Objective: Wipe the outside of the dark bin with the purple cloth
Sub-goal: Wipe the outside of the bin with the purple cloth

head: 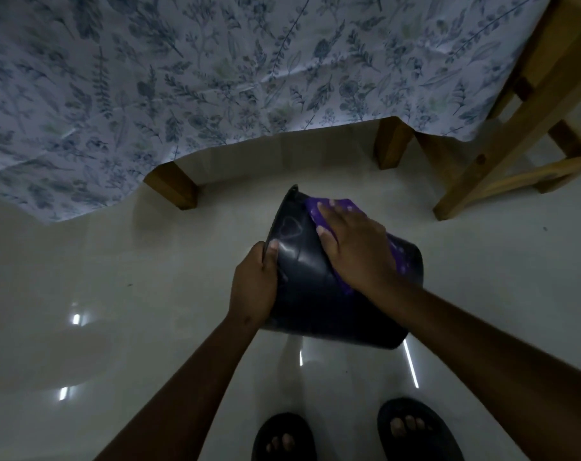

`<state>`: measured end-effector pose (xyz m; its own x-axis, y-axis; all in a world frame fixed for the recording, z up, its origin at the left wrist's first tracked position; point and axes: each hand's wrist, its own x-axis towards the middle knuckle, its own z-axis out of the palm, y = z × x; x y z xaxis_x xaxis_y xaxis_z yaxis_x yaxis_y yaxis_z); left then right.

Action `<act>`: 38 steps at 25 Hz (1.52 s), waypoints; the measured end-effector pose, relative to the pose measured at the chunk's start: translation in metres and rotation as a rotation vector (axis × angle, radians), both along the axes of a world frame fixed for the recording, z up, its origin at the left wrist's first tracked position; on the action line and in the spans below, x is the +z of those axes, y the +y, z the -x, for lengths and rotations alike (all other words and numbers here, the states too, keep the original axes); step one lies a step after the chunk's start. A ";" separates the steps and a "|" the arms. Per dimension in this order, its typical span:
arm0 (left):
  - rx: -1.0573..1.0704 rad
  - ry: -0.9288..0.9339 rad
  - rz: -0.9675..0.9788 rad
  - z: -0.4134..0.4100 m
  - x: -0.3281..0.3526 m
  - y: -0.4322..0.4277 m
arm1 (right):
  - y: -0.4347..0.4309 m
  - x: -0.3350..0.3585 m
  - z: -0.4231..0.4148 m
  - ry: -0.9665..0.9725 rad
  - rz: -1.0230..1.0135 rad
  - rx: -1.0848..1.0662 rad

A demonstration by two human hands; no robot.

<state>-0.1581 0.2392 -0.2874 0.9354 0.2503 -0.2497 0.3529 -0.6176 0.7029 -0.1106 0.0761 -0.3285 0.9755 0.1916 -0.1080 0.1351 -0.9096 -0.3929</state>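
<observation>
Bin: the dark, glossy plastic bin point(315, 294) sits dead centre, tipped on its side above the pale shiny floor point(116, 277), rim swung up toward 11 o'clock, base toward 4 o'clock.
Left hand: the left hand point(254, 284) clamps the rim at the bin's 9 o'clock edge, thumb over the lip, other fingers hidden behind; it's the anchor.
Right hand: the right hand point(352, 247) lies flat and spread, palm pressing the purple cloth point(319, 211) onto the upper wall at 1 o'clock. It pins the cloth rather than pinching it.
Cloth: purple fringes show beyond the fingertips and past the wrist.
Step in hand: wiping the outer wall, I'd say.
How to do it well: long overlapping passes from rim to base, firm even pressure, left hand turning the bin to bring fresh wall up.
Watch out: a slick wall could twist free of that rim grip.
Surroundings: leaf-printed tablecloth point(216, 78) at 12 o'clock, wooden stool point(515, 128) at 2 o'clock.
</observation>
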 end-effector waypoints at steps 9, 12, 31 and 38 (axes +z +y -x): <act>0.084 0.097 0.060 -0.048 0.005 -0.020 | -0.001 -0.008 0.069 -0.177 0.013 0.214; 0.128 0.098 0.090 -0.039 0.000 -0.017 | -0.003 0.006 0.014 -0.107 -0.025 0.121; 0.096 0.101 0.161 -0.032 0.003 -0.003 | 0.013 -0.004 -0.020 -0.037 0.040 0.072; 0.101 0.173 0.208 -0.080 -0.004 -0.005 | -0.002 -0.019 0.080 -0.255 -0.017 0.399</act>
<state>-0.0781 0.2344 -0.2917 0.8473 0.2666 -0.4593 0.5310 -0.4219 0.7348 -0.1909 0.0742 -0.3479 0.8201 0.5568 0.1320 0.5672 -0.7605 -0.3161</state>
